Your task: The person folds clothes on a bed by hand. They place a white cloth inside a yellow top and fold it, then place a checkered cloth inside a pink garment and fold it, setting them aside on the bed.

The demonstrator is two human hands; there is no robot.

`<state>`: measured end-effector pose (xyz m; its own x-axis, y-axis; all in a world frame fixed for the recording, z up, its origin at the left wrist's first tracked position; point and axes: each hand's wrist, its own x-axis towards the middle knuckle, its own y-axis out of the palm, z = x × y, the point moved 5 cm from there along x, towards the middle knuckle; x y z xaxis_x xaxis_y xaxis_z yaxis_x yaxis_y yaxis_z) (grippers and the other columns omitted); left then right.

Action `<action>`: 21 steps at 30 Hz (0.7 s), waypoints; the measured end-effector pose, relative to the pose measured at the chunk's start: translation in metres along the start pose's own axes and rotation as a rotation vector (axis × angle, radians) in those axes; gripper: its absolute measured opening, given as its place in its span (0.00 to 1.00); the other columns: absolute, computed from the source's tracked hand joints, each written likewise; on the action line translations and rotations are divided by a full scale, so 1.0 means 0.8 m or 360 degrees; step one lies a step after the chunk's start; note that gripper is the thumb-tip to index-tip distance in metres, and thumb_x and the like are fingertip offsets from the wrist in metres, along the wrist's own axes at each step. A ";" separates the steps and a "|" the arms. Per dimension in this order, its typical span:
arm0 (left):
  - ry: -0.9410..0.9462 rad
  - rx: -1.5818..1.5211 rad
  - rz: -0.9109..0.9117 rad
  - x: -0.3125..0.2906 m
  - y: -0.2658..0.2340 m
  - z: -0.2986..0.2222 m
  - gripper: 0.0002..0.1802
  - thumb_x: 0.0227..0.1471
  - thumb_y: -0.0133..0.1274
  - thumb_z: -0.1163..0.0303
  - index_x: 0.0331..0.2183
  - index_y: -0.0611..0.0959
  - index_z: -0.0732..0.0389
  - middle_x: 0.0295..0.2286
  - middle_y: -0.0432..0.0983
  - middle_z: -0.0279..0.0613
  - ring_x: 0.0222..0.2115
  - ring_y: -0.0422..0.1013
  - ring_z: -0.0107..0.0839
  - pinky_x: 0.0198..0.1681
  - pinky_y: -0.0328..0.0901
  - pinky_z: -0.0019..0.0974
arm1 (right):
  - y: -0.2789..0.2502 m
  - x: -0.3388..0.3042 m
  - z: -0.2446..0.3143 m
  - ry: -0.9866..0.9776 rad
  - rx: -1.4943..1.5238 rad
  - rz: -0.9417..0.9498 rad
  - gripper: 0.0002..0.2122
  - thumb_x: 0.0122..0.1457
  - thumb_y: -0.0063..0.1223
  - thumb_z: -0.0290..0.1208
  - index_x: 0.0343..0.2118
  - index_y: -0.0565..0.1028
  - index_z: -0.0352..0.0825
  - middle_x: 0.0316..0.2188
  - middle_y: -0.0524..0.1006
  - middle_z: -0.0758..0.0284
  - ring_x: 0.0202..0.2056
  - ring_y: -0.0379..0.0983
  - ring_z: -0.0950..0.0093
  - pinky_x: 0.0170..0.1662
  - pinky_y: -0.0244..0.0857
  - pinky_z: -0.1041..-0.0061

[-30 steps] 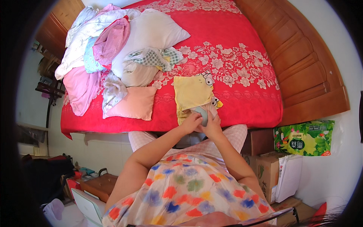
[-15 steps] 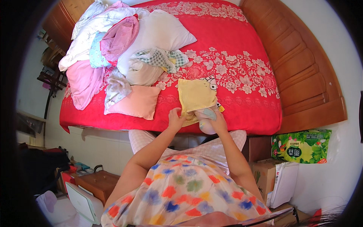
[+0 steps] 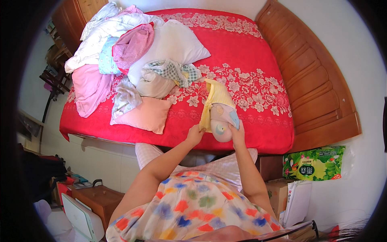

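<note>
At the near edge of the bed, a small yellow fabric cover [image 3: 218,93] lies partly over a pale printed stuffed cushion [image 3: 222,111], whose rounded end sticks out towards me. My left hand [image 3: 195,135] pinches the cover's open edge on the left. On the right, my right hand [image 3: 238,134] grips the side of the cushion, close to a blue patch on it; some of its fingers are hidden. The cover is tilted, with its far corner raised.
A red flowered bedspread [image 3: 246,44] covers the bed. To the left lie a peach pillow [image 3: 151,115], a checked cloth [image 3: 173,70], a white pillow [image 3: 177,42] and a pink pillow [image 3: 92,86]. A wooden headboard [image 3: 312,80] rises at the right. A green package [image 3: 314,163] stands below it.
The yellow cover has swung from lying flat to a narrower, tilted shape, hiding its printed eye. More of the pale cushion shows. My right hand has moved slightly right and nearer me.
</note>
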<state>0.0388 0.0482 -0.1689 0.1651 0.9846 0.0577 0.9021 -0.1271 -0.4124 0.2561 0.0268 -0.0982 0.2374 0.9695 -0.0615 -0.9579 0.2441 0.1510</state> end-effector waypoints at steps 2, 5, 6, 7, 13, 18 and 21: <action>0.0113 0.0143 0.0123 -0.012 -0.009 -0.041 0.12 0.48 0.53 0.72 0.37 0.78 0.63 0.29 0.76 0.54 0.35 0.72 0.53 0.37 0.66 0.49 | -0.003 0.011 0.006 -0.0102 -0.0121 -0.0082 0.18 0.52 0.55 0.24 0.48 0.70 0.32 0.41 0.73 0.64 0.44 0.69 0.74 0.49 0.62 0.75; 0.0584 0.0294 0.0231 -0.047 -0.025 -0.105 0.08 0.46 0.54 0.71 0.31 0.78 0.63 0.26 0.75 0.54 0.31 0.71 0.54 0.34 0.64 0.50 | -0.001 0.032 0.011 -0.0263 -0.0455 -0.0273 0.19 0.52 0.55 0.25 0.48 0.70 0.32 0.43 0.73 0.59 0.47 0.69 0.68 0.50 0.62 0.72; 0.0730 0.0310 0.0239 -0.062 -0.026 -0.114 0.07 0.45 0.54 0.71 0.30 0.78 0.63 0.26 0.75 0.54 0.30 0.71 0.54 0.34 0.64 0.50 | 0.003 0.036 0.009 -0.0305 -0.0596 -0.0342 0.19 0.52 0.55 0.25 0.49 0.69 0.31 0.44 0.73 0.57 0.47 0.69 0.65 0.51 0.62 0.70; 0.0730 0.0306 0.0350 -0.073 -0.021 -0.110 0.07 0.45 0.55 0.70 0.28 0.78 0.62 0.26 0.75 0.53 0.30 0.70 0.52 0.33 0.63 0.51 | 0.005 0.036 0.006 -0.0345 -0.0737 -0.0412 0.20 0.51 0.55 0.25 0.49 0.69 0.31 0.44 0.73 0.55 0.48 0.69 0.62 0.51 0.62 0.68; 0.0045 0.0480 0.0606 -0.088 -0.026 -0.014 0.15 0.47 0.56 0.69 0.39 0.77 0.63 0.35 0.75 0.51 0.36 0.72 0.48 0.39 0.66 0.45 | 0.000 0.022 -0.078 -0.0227 -0.1294 -0.0505 0.31 0.50 0.58 0.35 0.56 0.60 0.30 0.55 0.61 0.46 0.57 0.57 0.52 0.58 0.55 0.61; 0.0233 0.0310 0.0067 -0.049 -0.041 -0.033 0.22 0.48 0.57 0.69 0.45 0.72 0.63 0.39 0.71 0.51 0.41 0.69 0.46 0.45 0.64 0.43 | 0.005 0.004 -0.092 -0.0060 -0.1447 -0.0306 0.37 0.48 0.62 0.42 0.58 0.57 0.30 0.57 0.56 0.41 0.58 0.53 0.46 0.59 0.52 0.58; 0.0417 0.0526 0.0100 0.000 -0.015 -0.064 0.21 0.46 0.56 0.70 0.44 0.73 0.62 0.36 0.71 0.50 0.41 0.68 0.47 0.44 0.65 0.44 | 0.011 -0.008 -0.095 -0.0214 -0.1597 -0.0254 0.39 0.47 0.63 0.44 0.58 0.57 0.30 0.56 0.55 0.40 0.58 0.52 0.45 0.59 0.52 0.57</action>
<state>0.0486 0.0435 -0.1178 0.3498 0.9069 0.2348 0.7179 -0.0985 -0.6891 0.2342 0.0207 -0.1712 0.3308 0.9371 0.1118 -0.5927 0.2985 -0.7481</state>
